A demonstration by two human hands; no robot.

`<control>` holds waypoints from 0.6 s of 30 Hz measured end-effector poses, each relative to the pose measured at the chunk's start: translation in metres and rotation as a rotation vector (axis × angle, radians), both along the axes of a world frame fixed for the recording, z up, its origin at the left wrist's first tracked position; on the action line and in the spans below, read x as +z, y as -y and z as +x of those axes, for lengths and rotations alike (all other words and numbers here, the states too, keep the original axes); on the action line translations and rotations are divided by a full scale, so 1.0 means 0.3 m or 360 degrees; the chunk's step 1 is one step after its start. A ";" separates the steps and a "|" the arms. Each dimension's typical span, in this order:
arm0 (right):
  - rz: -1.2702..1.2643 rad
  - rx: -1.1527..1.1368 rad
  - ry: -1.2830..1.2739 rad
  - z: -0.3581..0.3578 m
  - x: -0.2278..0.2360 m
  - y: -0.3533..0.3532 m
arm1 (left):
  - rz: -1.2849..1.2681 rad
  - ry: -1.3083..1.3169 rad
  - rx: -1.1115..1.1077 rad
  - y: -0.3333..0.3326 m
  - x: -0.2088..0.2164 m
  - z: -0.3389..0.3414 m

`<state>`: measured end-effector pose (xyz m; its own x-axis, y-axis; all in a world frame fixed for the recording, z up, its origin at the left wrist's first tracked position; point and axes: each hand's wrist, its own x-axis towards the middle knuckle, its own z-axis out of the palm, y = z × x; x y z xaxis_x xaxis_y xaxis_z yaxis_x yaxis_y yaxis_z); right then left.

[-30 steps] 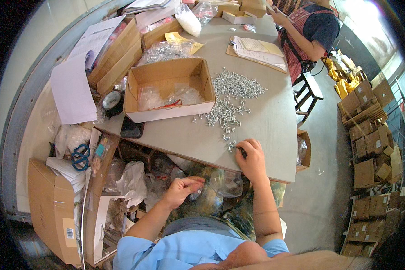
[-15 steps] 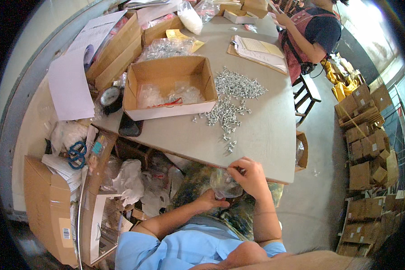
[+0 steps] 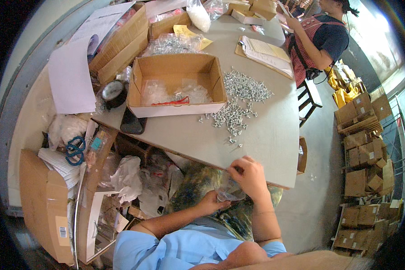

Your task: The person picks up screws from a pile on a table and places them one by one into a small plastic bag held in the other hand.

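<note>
My left hand (image 3: 211,203) is closed around a clear plastic bag (image 3: 231,192) below the table's front edge. Just above that bag, at the edge itself, my right hand (image 3: 251,176) has its fingers curled together; anything inside them is hidden. Farther up on the grey table (image 3: 274,144) lies a spread pile of small silver screws (image 3: 245,87), with a thin trail of them reaching toward my right hand. An open cardboard box (image 3: 177,110) with small clear plastic bags (image 3: 195,93) and a red strip stands left of the pile.
A black phone (image 3: 133,122) and a roll of black tape (image 3: 113,93) are beside the box. A clipboard with papers (image 3: 266,55) lies farther back. At the far right, another person (image 3: 317,42) holds something up. Blue-handled scissors (image 3: 75,150) rest at the left above cluttered shelves.
The clear bag has sunk from a puffed shape between my hands to a lower, flatter one. Fewer screws lie at the near end of the trail. The view has shifted slightly.
</note>
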<state>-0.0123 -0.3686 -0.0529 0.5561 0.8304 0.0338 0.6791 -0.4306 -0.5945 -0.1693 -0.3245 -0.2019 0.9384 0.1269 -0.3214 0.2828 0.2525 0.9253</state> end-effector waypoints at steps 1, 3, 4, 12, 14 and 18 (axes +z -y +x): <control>-0.0052 0.0099 -0.0200 0.006 0.025 0.008 | -0.0009 0.0001 0.0030 0.004 -0.007 -0.006; 0.0044 0.0005 -0.0265 0.020 0.039 0.002 | -0.0025 0.0077 0.0077 0.017 -0.025 0.001; 0.0191 -0.0162 -0.0136 0.030 0.027 -0.029 | -0.0032 0.0114 0.0106 0.021 -0.033 0.001; 0.0384 -0.0224 0.0510 0.072 -0.059 -0.172 | -0.0124 0.0092 -0.0046 0.003 -0.021 0.010; 0.0295 -0.0152 0.0448 0.069 -0.055 -0.151 | -0.0083 0.0115 -0.0013 0.007 -0.021 0.016; -0.0078 0.0271 -0.0131 0.056 0.067 -0.076 | -0.0017 0.0240 0.0198 0.020 -0.005 0.002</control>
<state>0.0045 -0.3457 -0.0329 0.4067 0.9123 -0.0489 0.6946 -0.3435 -0.6320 -0.1688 -0.3304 -0.2035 0.9532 0.2424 -0.1805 0.1072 0.2872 0.9519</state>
